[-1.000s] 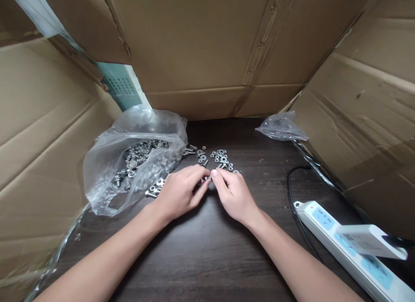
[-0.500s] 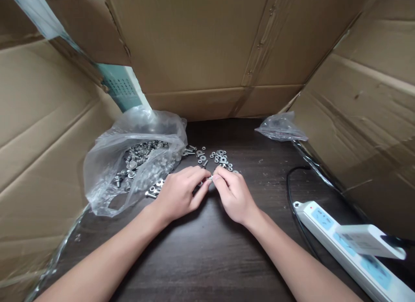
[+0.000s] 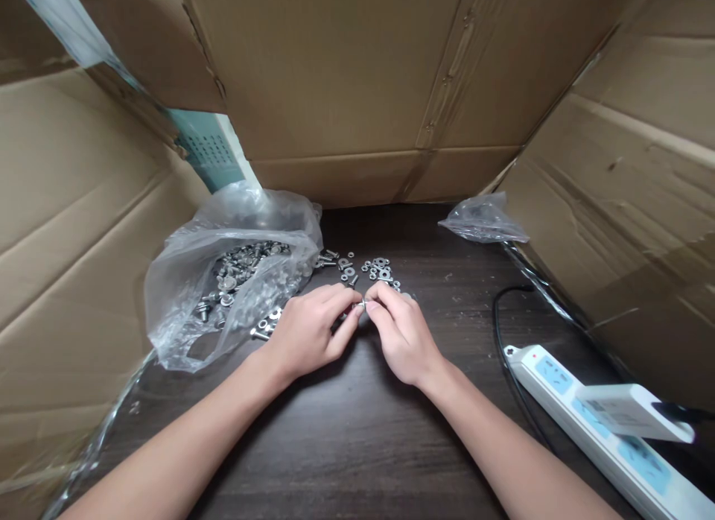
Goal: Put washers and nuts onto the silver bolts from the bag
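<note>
My left hand (image 3: 310, 330) and my right hand (image 3: 401, 332) meet fingertip to fingertip over the dark wooden table (image 3: 346, 438). Between thumbs and forefingers they pinch a small metal bolt (image 3: 362, 305), each hand gripping one end. Just beyond the fingers lies a loose scatter of washers and nuts (image 3: 375, 270). To the left a clear plastic bag (image 3: 223, 281) lies open, holding a heap of bolts, with a few spilled at its mouth near my left hand.
Cardboard walls (image 3: 346, 80) enclose the table on the left, back and right. A smaller crumpled plastic bag (image 3: 483, 220) lies at the back right. A white power strip (image 3: 592, 423) with a black cable (image 3: 506, 334) runs along the right side.
Both hands have stayed together at the same spot; the fingers have shifted slightly around the small bolt, and the view has drifted a little.
</note>
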A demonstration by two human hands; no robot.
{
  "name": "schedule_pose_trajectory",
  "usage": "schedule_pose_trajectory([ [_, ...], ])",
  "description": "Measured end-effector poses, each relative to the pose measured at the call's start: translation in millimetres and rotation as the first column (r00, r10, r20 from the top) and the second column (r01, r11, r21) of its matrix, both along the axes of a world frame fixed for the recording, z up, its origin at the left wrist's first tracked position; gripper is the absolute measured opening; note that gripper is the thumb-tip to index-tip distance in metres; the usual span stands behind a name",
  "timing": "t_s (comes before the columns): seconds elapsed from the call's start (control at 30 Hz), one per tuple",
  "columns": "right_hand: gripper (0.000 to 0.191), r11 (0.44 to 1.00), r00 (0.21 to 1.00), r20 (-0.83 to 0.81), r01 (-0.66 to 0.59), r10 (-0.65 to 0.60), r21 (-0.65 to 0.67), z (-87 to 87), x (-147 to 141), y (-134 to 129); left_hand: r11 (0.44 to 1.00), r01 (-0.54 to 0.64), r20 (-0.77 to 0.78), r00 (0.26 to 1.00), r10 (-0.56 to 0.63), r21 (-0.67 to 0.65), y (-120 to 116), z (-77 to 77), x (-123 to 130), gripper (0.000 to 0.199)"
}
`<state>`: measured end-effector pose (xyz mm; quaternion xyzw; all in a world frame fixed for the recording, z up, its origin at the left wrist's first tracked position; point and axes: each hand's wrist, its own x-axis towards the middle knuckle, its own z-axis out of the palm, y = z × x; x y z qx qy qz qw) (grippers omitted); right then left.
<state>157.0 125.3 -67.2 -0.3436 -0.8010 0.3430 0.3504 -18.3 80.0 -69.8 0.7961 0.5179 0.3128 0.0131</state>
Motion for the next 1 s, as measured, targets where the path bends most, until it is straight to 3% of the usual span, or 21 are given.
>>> schedule_pose_trajectory([
  [0.37,0.039,0.996,1.000,-0.002,0.011,-0.011,-0.085,-3.6,-4.4,0.8,0.999,0.030,0.045,0.999,-0.029,-0.025,-0.2,-1.2,-0.1,0.018],
  [0.7,0.028,0.998,1.000,-0.010,-0.006,0.006,-0.056,-1.6,-2.4,0.7,0.999,0.015,0.031,0.999,-0.014,-0.029,2.0,-2.4,-0.4,0.016],
  [1.0,0.044,0.983,1.000,-0.021,0.016,-0.020,-0.184,-5.7,-7.0,1.4,0.998,0.038,0.044,0.998,-0.036,-0.041,0.9,-4.9,-0.8,0.018],
])
